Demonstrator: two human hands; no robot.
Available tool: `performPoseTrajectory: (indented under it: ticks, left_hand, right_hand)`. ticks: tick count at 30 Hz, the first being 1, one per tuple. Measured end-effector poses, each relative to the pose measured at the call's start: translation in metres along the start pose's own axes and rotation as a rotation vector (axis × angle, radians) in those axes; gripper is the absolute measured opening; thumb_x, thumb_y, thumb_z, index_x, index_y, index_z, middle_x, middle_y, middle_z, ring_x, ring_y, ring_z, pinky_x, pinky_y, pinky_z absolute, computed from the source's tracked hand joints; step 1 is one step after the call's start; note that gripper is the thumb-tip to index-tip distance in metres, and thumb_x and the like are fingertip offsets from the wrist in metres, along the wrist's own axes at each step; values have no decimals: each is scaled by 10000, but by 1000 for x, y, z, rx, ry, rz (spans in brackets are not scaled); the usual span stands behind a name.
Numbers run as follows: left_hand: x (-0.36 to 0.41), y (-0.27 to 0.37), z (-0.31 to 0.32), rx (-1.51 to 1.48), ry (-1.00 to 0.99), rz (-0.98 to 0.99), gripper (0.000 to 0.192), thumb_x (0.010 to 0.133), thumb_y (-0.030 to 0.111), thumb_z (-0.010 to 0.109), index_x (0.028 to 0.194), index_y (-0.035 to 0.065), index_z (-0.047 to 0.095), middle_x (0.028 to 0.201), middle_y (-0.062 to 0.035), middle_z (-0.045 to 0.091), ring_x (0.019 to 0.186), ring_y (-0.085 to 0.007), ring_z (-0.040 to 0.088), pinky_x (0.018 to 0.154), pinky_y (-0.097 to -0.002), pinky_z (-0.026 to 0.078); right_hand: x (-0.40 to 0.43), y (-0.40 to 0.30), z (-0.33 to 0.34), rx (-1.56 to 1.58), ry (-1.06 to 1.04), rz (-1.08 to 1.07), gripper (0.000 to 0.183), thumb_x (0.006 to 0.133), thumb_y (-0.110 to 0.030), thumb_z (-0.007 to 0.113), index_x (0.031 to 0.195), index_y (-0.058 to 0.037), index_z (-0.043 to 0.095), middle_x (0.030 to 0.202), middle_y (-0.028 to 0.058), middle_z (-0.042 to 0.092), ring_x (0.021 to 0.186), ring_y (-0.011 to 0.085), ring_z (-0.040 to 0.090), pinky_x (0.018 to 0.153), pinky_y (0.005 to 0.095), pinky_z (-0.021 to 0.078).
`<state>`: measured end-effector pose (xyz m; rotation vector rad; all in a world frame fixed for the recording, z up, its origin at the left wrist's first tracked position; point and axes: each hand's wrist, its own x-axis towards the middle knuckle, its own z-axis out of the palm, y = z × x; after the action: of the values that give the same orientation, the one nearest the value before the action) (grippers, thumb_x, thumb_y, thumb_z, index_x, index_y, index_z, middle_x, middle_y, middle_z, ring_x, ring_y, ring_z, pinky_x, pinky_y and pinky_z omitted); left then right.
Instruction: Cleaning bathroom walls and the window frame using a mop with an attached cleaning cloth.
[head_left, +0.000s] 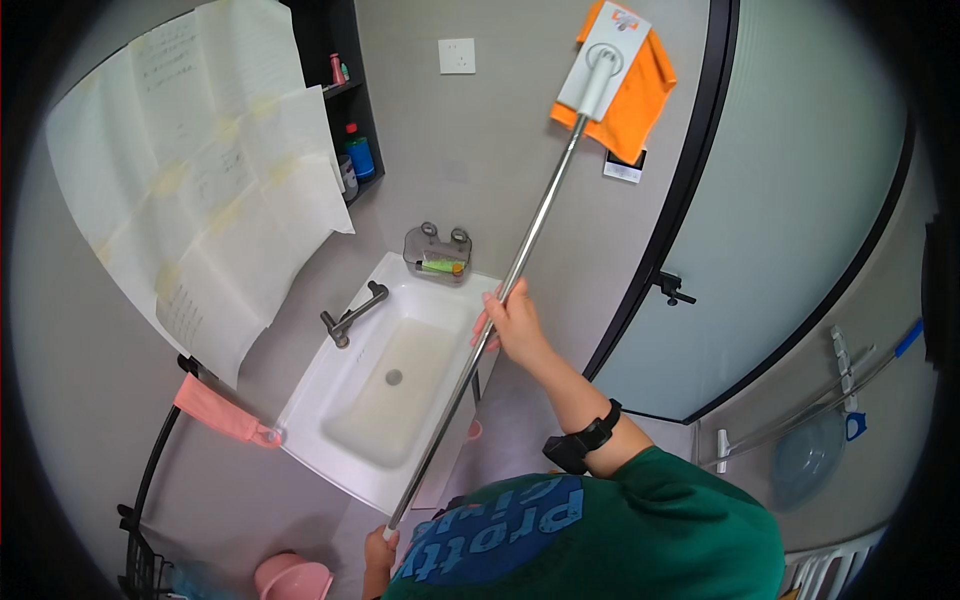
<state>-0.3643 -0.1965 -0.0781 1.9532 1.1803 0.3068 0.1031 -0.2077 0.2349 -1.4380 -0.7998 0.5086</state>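
Note:
A flat mop's long metal pole runs diagonally across the view. Its white head lies at the top, against the grey wall, with an orange cloth on it that sticks out on the right. My right hand grips the middle of the pole, above the right rim of a white washbasin. At the pole's lower end, near my shirt, my left hand is closed around it. The cloth's lower corner overlaps a small wall panel in the view. A black device is strapped to my right forearm.
The washbasin has a dark faucet and a transparent caddy. Paper sheets hang at left beside a black shelf. A frosted glass door stands right. A pink towel hangs low left, above a pink bucket.

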Motion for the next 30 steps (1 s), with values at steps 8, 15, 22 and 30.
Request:
performPoseTrajectory:
  ticks: [8, 15, 22, 30]
  left_hand:
    - [-34, 18, -16, -14, -21, 31, 316, 874, 292, 597, 805, -16, 618, 699, -252, 604, 698, -459, 598, 600, -478, 470]
    - [-8, -3, -10, 14, 16, 56, 380, 874, 339, 592, 789, -31, 608, 690, -254, 595, 687, -450, 593, 610, -468, 461]
    - [30, 45, -10, -41, 92, 18, 384, 880, 345, 581, 799, -29, 614, 707, -255, 600, 693, -448, 592, 617, -470, 455]
    - [91, 83, -27, -191, 166, 150, 423, 957, 341, 493, 707, 6, 556, 588, -101, 528, 566, -225, 528, 565, -372, 425]
  right_hand:
    - [6, 23, 20, -44, -40, 58, 287, 961, -145, 469, 998, 32, 246, 695, 178, 615, 544, 267, 669, 391, 325, 542]
    - [29, 5, 33, -92, -59, -6, 299, 937, -115, 489, 1021, 40, 248, 705, 167, 606, 531, 269, 658, 416, 334, 550]
    - [87, -34, 65, -97, -25, -261, 403, 876, -60, 506, 1127, 35, 205, 717, 144, 580, 498, 248, 631, 422, 343, 532]
    - [132, -82, 122, 64, -234, -182, 444, 905, -20, 435, 1248, -28, 153, 750, 164, 563, 500, 258, 620, 442, 357, 535]
